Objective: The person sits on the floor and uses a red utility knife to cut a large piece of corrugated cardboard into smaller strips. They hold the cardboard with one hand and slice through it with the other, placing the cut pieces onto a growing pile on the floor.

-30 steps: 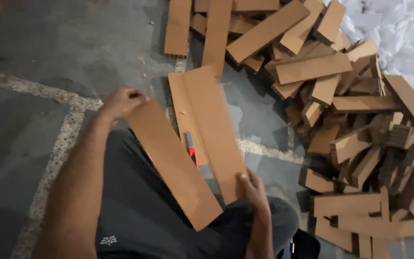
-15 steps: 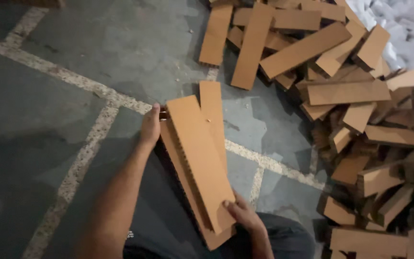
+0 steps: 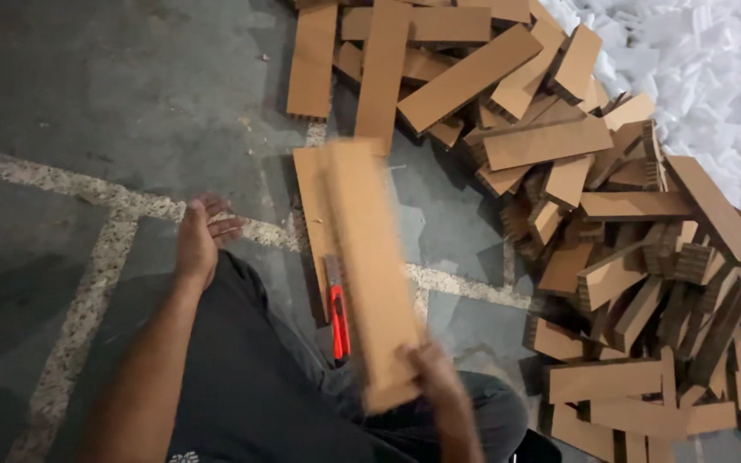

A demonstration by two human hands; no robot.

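Observation:
My right hand (image 3: pixel 436 375) grips the near end of a long brown cardboard strip (image 3: pixel 369 257), which is blurred with motion and points away from me. My left hand (image 3: pixel 199 236) is off the strip, open with its fingers spread, hovering above my dark trouser leg and the floor. Under the held strip another cardboard strip (image 3: pixel 310 201) lies flat on the floor. A red utility knife (image 3: pixel 338 319) rests beside it, just left of the held strip and close to my knee.
A big loose heap of cut cardboard strips (image 3: pixel 611 257) covers the floor to the right and ahead. White foam scraps (image 3: pixel 713 94) pile up at the upper right. The grey concrete floor (image 3: pixel 130 103) has a pale speckled seam across it.
My left hand has let go of the strip and drawn back to the left. The right hand alone now holds it, swinging it over to the right.

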